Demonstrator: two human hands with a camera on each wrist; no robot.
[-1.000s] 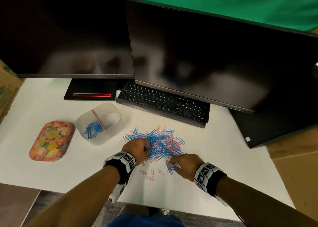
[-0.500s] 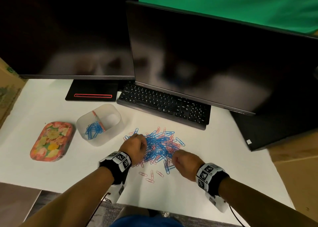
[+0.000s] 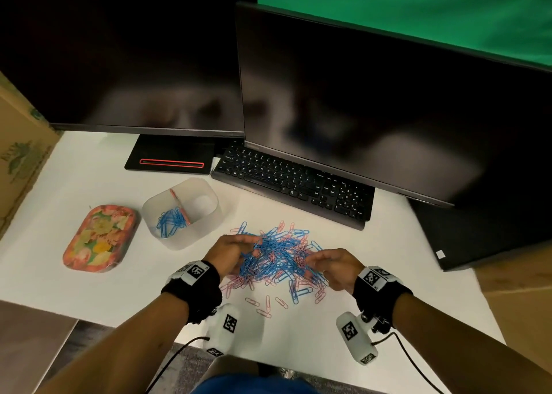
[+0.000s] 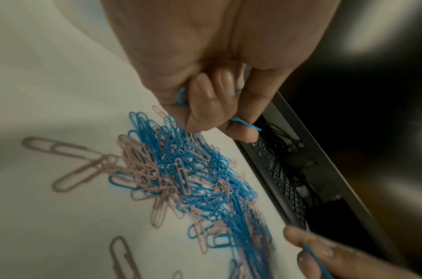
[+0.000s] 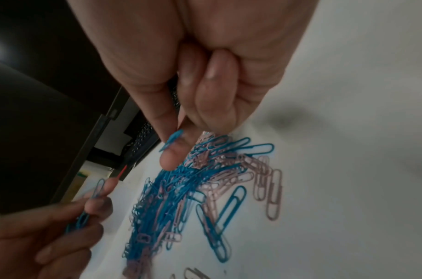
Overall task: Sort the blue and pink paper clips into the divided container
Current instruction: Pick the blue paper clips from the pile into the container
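Observation:
A mixed pile of blue and pink paper clips (image 3: 277, 256) (image 4: 188, 175) (image 5: 205, 185) lies on the white table. My left hand (image 3: 239, 251) (image 4: 229, 120) hovers over the pile's left side and pinches blue clips (image 4: 246, 123), with more tucked under curled fingers. My right hand (image 3: 325, 263) (image 5: 174, 145) is raised over the pile's right side, thumb and forefinger pinching one blue clip (image 5: 172, 140). The translucent divided container (image 3: 182, 211) stands to the left of the pile. Its left compartment holds several blue clips (image 3: 170, 221); one pink clip leans on the divider.
A floral tin (image 3: 100, 238) sits left of the container. A black keyboard (image 3: 295, 187) and two dark monitors (image 3: 373, 103) stand behind the pile. A few loose pink clips (image 3: 265, 304) lie nearer the table's front edge. A cardboard box (image 3: 21, 148) borders the left.
Both hands have lifted off the pile, each coming up with blue clips pinched. The right hand has turned and drawn slightly right.

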